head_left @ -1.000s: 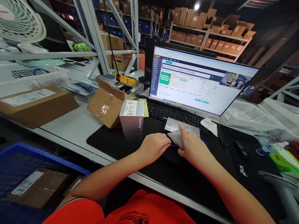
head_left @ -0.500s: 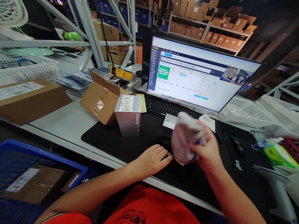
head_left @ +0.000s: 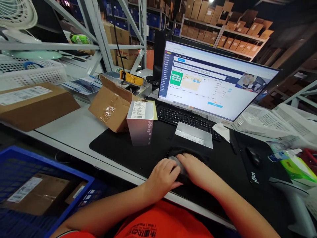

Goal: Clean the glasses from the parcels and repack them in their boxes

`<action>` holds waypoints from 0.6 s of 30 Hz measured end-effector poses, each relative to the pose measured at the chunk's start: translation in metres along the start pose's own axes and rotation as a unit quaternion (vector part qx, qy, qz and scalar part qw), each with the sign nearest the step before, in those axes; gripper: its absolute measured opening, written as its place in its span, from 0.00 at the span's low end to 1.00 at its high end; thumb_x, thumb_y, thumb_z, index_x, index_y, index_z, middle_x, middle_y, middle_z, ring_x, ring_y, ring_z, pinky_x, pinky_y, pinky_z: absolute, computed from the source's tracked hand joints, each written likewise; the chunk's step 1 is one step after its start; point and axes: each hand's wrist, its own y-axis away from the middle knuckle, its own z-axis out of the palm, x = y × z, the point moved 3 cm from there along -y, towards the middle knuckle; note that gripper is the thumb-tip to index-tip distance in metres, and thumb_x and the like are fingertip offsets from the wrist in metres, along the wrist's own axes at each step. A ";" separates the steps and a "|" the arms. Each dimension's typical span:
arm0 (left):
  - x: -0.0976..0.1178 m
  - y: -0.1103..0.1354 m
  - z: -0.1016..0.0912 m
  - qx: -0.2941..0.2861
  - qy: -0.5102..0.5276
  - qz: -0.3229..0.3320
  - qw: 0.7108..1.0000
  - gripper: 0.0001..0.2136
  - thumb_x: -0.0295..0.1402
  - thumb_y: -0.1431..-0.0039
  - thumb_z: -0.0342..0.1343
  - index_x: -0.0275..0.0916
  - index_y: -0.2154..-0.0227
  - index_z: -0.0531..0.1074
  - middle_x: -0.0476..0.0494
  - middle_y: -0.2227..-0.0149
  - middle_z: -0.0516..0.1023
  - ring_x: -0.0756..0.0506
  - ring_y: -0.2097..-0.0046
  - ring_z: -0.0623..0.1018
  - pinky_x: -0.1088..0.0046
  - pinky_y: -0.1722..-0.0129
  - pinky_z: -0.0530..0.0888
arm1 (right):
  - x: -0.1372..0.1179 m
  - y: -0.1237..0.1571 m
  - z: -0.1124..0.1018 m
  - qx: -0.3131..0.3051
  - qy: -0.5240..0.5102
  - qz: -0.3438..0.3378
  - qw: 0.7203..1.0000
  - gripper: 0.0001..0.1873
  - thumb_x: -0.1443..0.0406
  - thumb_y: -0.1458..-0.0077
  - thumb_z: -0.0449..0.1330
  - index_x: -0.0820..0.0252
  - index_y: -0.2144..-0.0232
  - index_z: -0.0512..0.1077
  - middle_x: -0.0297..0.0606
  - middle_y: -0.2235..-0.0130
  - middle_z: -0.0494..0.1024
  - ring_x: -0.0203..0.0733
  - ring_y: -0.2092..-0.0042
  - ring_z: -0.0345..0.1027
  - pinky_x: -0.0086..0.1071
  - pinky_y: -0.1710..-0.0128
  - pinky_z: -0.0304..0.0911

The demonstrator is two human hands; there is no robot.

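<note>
My left hand (head_left: 163, 177) and my right hand (head_left: 194, 168) are together over the black mat, near the desk's front edge. Their fingers curl around a dark, soft-looking item (head_left: 178, 162) with a greyish part. Most of it is hidden by the hands, so I cannot tell its kind. Just beyond them lies a shallow, silvery-white open box (head_left: 194, 135) with a printed paper in it. To the left, an upright silver-to-mauve carton (head_left: 140, 129) with a white label stands in front of an opened brown cardboard box (head_left: 111, 105).
A monitor (head_left: 215, 79) and keyboard (head_left: 183, 115) stand behind. At right are a mouse (head_left: 253, 156), a handheld scanner (head_left: 292, 198) and a white crumpled paper (head_left: 221, 131). A blue crate (head_left: 49, 162) with brown packages sits at lower left; another brown box (head_left: 37, 105) lies on the desk.
The whitish-pink crumpled piece in my right hand is out of sight. That hand has come down and left to meet my left hand at the dark item, uncovering the open silvery-white box.
</note>
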 end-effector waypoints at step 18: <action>-0.008 -0.016 0.001 -0.121 0.059 -0.082 0.987 0.45 0.33 0.51 0.71 0.40 0.33 0.52 0.32 0.37 0.68 0.34 0.43 0.73 0.55 0.46 0.76 | 0.035 0.116 0.007 0.295 -0.064 0.033 0.953 0.17 0.64 0.35 0.57 0.44 0.45 0.69 0.39 0.46 0.76 0.47 0.45 0.73 0.44 0.47 0.74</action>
